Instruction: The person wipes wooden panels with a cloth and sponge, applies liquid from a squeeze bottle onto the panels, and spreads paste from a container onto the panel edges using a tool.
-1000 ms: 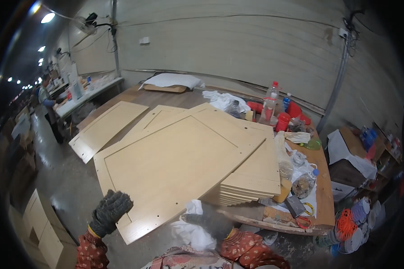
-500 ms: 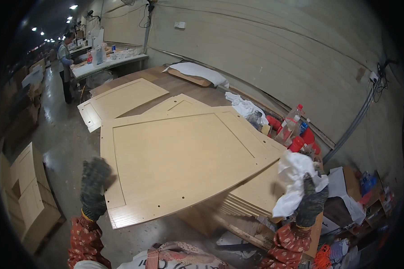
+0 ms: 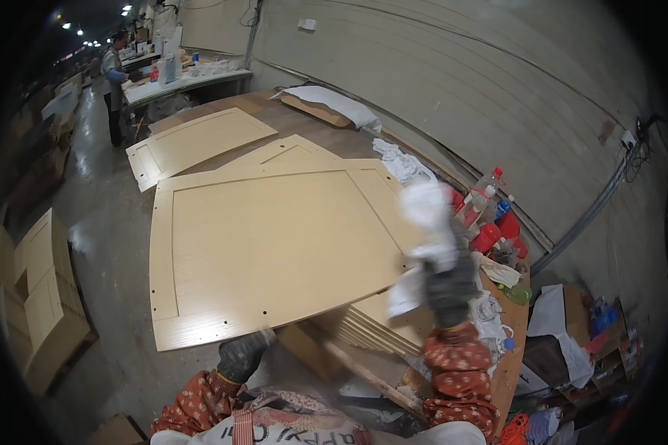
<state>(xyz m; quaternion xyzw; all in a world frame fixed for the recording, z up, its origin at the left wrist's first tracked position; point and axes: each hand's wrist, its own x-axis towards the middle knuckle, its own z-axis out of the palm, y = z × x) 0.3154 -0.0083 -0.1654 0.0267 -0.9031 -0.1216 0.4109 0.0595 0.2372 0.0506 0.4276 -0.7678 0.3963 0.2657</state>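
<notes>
A large cream panel [image 3: 274, 245] with a grooved border and small holes lies tilted on other panels in front of me. My left hand [image 3: 241, 356], in a dark knit glove, is curled closed at the panel's near edge, its fingertips slightly blurred. My right hand [image 3: 450, 285], gloved alike, is closed on a white cloth [image 3: 425, 211] over the panel's right side. Motion smears both cloth and hand, so I cannot tell whether the cloth touches the surface. Beneath the big panel, a stack of similar panels [image 3: 382, 326] shows at the right.
Another cream panel [image 3: 200, 144] lies farther back on the brown tabletop [image 3: 256, 104]. Bottles [image 3: 486, 194], red containers and crumpled rags line the table's right side by the wall. More panels [image 3: 48, 297] stand on the floor at left. A person [image 3: 113, 81] works at a far white table.
My left hand has moved from the panel's left side to its near edge. My right hand has carried the white cloth leftward and inward over the panel's right side. The view has shifted slightly.
</notes>
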